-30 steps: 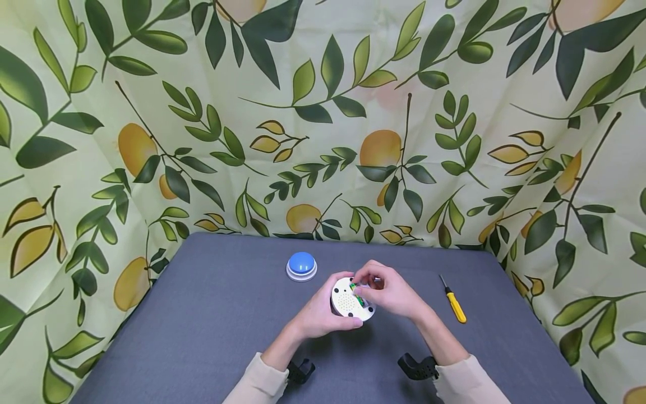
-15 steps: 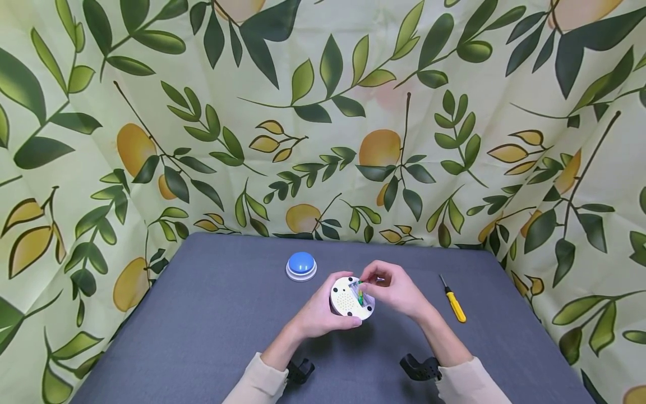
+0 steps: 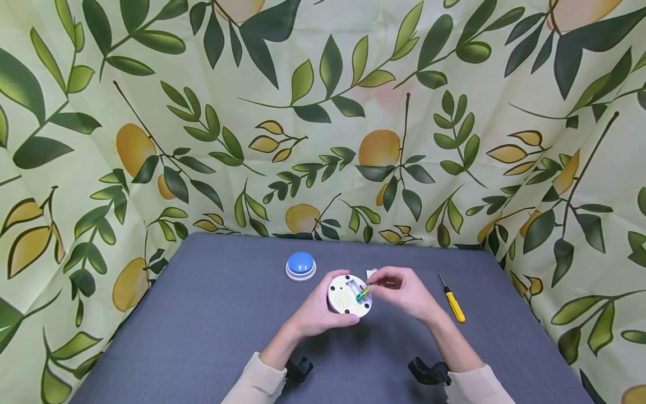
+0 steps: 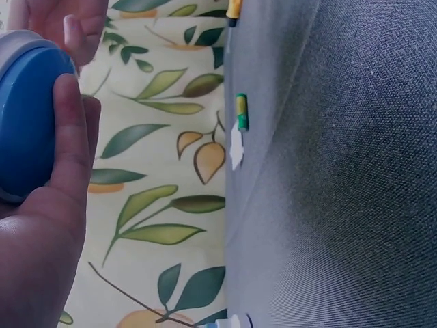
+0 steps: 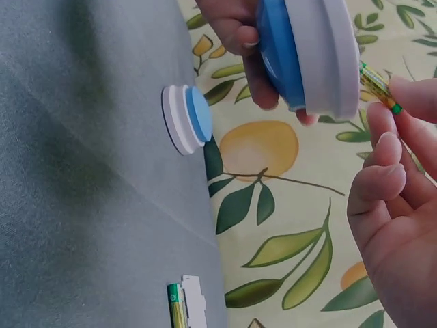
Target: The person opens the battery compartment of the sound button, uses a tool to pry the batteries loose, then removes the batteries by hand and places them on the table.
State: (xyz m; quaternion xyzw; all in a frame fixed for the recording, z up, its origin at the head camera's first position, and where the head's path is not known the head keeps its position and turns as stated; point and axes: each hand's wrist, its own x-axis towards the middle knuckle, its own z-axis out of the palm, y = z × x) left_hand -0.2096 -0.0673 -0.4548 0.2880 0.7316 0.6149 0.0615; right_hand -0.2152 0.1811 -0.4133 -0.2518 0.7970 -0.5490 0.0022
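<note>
Right hand has shifted slightly right over the last half second; the battery it carries now slants across the slot instead of lying along it. Patterned cloth rises behind the back edge of the grey table; widest bare stretch is left of the hands, room on the right narrower. Left hand is wrapped round the rim of the round device, thumb on the near side, white underside to the head camera, blue dome facing away. Device only a touch left of before. Right hand closed to a pinch, thumb and finger on the battery's outer end; inner end at the slot, can't tell if touching. Blue button near the back edge, apart from the left hand. Screwdriver right of the right hand, short of the right edge. White piece now shows past the right fingers, second battery beside it.
</note>
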